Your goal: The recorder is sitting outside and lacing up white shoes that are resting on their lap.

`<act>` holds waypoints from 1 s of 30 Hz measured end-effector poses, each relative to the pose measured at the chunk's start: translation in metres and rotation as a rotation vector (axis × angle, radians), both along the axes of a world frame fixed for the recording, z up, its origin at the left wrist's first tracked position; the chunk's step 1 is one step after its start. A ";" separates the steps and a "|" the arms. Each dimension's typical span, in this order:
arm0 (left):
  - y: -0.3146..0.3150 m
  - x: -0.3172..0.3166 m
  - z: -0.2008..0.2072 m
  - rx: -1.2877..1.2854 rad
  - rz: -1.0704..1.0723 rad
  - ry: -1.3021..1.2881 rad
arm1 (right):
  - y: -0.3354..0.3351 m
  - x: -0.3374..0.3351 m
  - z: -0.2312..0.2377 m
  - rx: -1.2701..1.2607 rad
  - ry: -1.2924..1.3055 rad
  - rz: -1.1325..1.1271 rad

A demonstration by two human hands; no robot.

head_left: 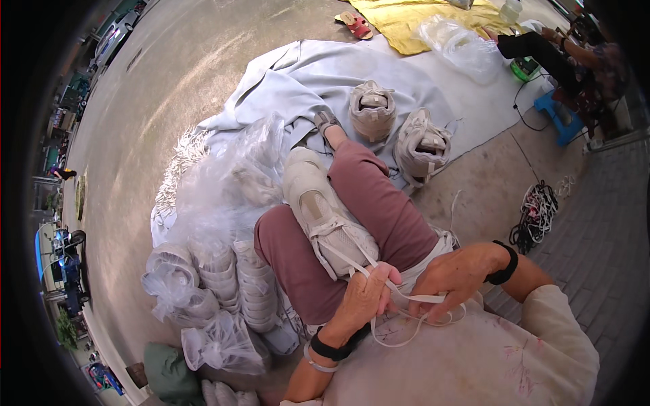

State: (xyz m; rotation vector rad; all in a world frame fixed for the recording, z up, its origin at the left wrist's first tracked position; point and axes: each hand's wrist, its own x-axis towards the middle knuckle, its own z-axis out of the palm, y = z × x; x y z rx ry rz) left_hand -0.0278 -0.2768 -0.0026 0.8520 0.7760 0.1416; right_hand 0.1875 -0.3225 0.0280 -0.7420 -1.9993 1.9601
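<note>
Across my lap lies a beige sneaker [301,179], its toe end pointing away from me. A flat white shoelace [396,344] runs from its eyelets to both hands and hangs in a loop over my shirt. My left hand [365,296], close to the shoe's near end, pinches the lace between thumb and fingers. To its right, my right hand [452,276] is closed on another stretch of the same lace, with a small loop below the fingers. The lace ends are hard to make out.
Two beige sneakers [372,115] stand on a pale sheet [291,71] ahead. At left are plastic-bagged stacks of shoes [217,277] and a pile of white laces [177,172]. A tangle of black and white laces [535,213] lies right. Another person sits near a blue stool [558,118].
</note>
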 end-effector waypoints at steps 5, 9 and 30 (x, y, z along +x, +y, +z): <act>0.000 -0.034 0.020 0.094 -0.230 0.115 | 0.026 -0.002 -0.017 0.080 -0.186 -0.555; 0.002 -0.038 0.016 0.121 -0.347 0.116 | 0.052 -0.040 -0.044 0.408 -0.186 -0.883; -0.005 -0.060 0.007 0.082 -0.015 0.183 | 0.080 -0.060 -0.068 0.665 -0.312 -0.735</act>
